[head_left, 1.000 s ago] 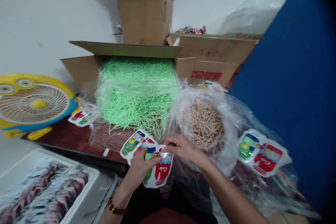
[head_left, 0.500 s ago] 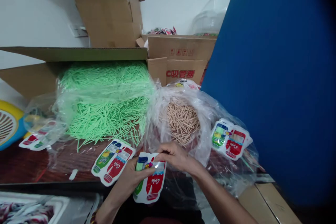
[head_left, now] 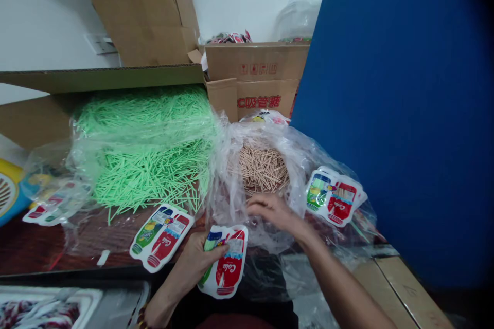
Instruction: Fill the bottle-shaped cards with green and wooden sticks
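My left hand (head_left: 198, 257) is closed round a bottle-shaped packet (head_left: 231, 267) printed with a green bottle and a red Cola bottle. Its thumb lies across the front, and green sticks show inside the green half. My right hand (head_left: 272, 212) is apart from the packet, at the near edge of a clear plastic bag (head_left: 297, 180). Its fingers stretch loosely leftward, with nothing visible in them. Just beyond them lies a heap of thin brown sticks (head_left: 262, 167). A similar packet (head_left: 162, 236) lies flat to the left of my left hand.
Thin green sticks (head_left: 150, 169) spill from a plastic-lined carton (head_left: 116, 79) at the left. More packets (head_left: 334, 198) are stacked on plastic at the right, beside a blue panel (head_left: 393, 113). A foam box (head_left: 90, 300) stands low at the left. Cartons (head_left: 257, 64) line the back.
My right hand has let go of the packet's top and moved up and right to the brown sticks. My left hand keeps the packet. The view has shifted slightly.
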Demonstrator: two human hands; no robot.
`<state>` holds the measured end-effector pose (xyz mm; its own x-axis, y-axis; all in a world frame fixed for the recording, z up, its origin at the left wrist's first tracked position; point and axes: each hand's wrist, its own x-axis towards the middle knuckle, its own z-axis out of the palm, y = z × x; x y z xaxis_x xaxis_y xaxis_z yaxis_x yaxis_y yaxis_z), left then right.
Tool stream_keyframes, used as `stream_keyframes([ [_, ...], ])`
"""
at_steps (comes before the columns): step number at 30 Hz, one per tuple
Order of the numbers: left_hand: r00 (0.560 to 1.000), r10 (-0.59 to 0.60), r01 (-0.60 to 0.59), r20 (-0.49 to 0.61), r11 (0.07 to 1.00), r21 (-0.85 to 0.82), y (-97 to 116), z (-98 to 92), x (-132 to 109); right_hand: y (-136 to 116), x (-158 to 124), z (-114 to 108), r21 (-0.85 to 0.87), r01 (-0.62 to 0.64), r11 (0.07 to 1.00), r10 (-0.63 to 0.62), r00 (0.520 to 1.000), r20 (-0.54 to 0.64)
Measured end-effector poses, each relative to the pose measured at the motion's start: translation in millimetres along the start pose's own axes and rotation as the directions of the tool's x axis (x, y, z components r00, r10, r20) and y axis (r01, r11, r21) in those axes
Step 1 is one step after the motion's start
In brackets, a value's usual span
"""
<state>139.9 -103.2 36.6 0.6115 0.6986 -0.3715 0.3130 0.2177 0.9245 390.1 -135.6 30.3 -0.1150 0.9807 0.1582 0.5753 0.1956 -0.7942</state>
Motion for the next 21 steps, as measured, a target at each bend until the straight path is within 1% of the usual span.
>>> stream_keyframes([
  [1, 1.0, -0.01, 0.01, 0.012, 1.0, -0.01, -1.2, 0.3, 0.1, 8.4, 1.7, -11.4, -0.114, -0.048, 0.992, 0.043, 0.998, -0.047],
  [2, 1.0, -0.018, 0.019, 0.019, 1.0, -0.022, -2.3, 0.7, 0.2, 16.5, 3.9, -21.3, -0.251, -0.092, 0.964, 0.076, 0.995, -0.071],
  [3, 0.999, -0.024, 0.025, 0.025, 0.999, -0.031, -3.1, 1.4, 0.2, 23.6, 6.4, -29.0, -0.382, -0.117, 0.917, 0.098, 0.993, -0.068],
  [5, 0.999, -0.028, 0.029, 0.016, 0.999, -0.04, -4.2, 3.2, 0.2, 33.3, 11.5, -36.2, -0.584, -0.096, 0.806, 0.116, 0.993, -0.003],
  [8, 1.0, -0.028, 0.027, -0.007, 0.998, -0.06, -6.1, 3.8, -0.5, 35.9, 18.3, -31.9, -0.749, -0.005, 0.663, 0.132, 0.985, 0.11],
  [11, 0.999, -0.03, 0.027, -0.026, 0.996, -0.08, -10.5, -1.0, -1.6, 32.4, 24.4, -22.4, -0.817, 0.046, 0.575, 0.153, 0.975, 0.163],
  [13, 0.999, -0.024, 0.021, -0.042, 0.996, -0.082, -13.5, -6.2, -2.6, 31.8, 27.8, -17.0, -0.836, 0.046, 0.546, 0.157, 0.975, 0.156],
  [17, 0.997, -0.041, 0.034, -0.07, 0.994, -0.104, -12.4, -12.8, -5.7, 36.9, 30.6, -7.7, -0.845, -0.012, 0.535, 0.158, 0.984, 0.086],
  [21, 0.993, -0.059, 0.043, -0.098, 0.987, -0.156, -7.4, -12.3, -9.3, 44.2, 27.6, -2.9, -0.831, -0.021, 0.555, 0.147, 0.986, 0.074],
])
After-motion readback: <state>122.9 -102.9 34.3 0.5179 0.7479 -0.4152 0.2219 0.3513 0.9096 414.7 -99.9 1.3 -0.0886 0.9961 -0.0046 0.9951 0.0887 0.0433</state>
